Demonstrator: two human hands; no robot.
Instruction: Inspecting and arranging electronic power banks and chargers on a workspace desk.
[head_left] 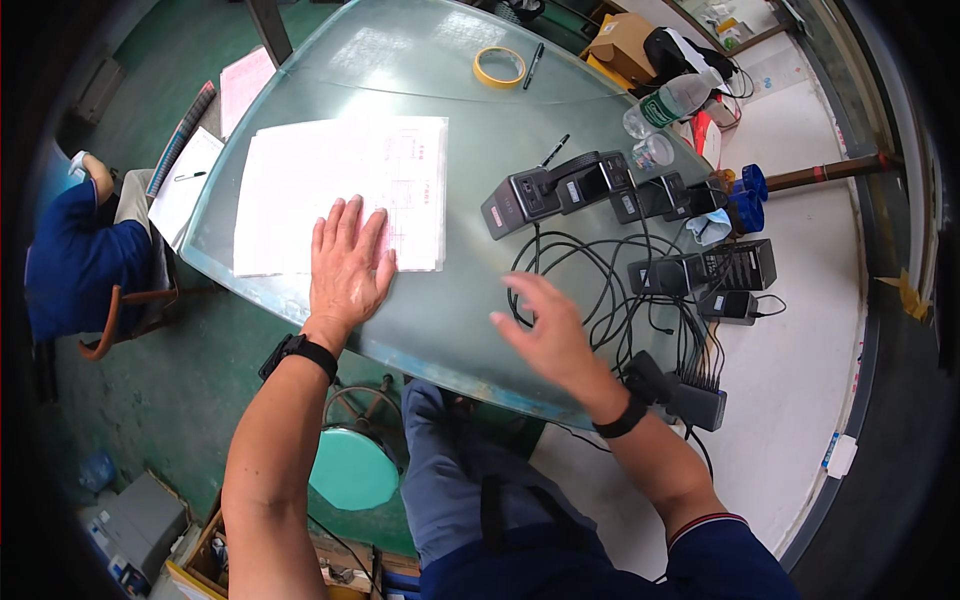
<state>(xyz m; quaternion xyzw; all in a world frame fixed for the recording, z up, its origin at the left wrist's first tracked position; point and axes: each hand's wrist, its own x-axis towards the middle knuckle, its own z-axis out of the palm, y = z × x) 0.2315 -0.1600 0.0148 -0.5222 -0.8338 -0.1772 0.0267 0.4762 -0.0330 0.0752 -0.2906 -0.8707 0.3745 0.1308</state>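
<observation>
Now both my hands are open over the glass table

Firstly, at the far left a person in blue (pixel 70 250) sits beside the glass table (pixel 450 330). My left hand (pixel 345 265) lies flat and open, its fingers spread on the lower right corner of the stack of papers (pixel 330 185). My right hand (pixel 545 335) is open too, holding nothing, just beside the tangle of black cables (pixel 610 285). Behind the cables stand black chargers (pixel 570 190) in a row. A roll of yellow tape (pixel 499 67) lies at the far edge.
</observation>
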